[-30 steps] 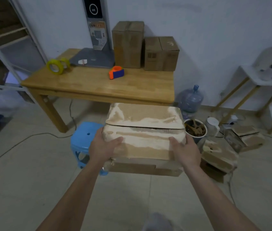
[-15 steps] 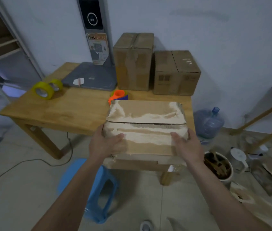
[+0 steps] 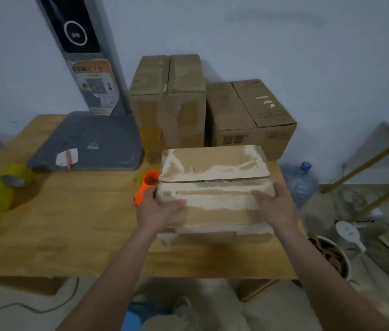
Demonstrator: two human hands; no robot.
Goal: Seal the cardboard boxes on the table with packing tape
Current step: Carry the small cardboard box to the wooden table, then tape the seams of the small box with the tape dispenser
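A worn cardboard box [image 3: 215, 187] with its two top flaps closed and torn pale patches is over the right part of the wooden table [image 3: 69, 223]. My left hand [image 3: 159, 209] grips its left side and my right hand [image 3: 275, 206] grips its right side. An orange tape dispenser [image 3: 147, 185] lies just left of the box, partly hidden behind it. Two yellow tape rolls [image 3: 0, 187] sit at the table's left edge. A tall cardboard box [image 3: 168, 103] and a lower one [image 3: 248, 115] stand at the back against the wall.
A grey scale with an upright column [image 3: 88, 137] occupies the back left of the table. On the floor to the right are a water bottle [image 3: 299, 182], a bucket of scraps [image 3: 332, 256] and flattened cardboard. A blue stool [image 3: 134, 316] is below me.
I have walked up to the table carrying the box with both hands; it has gone from above the floor and stool to over the table's right part beside the dispenser.
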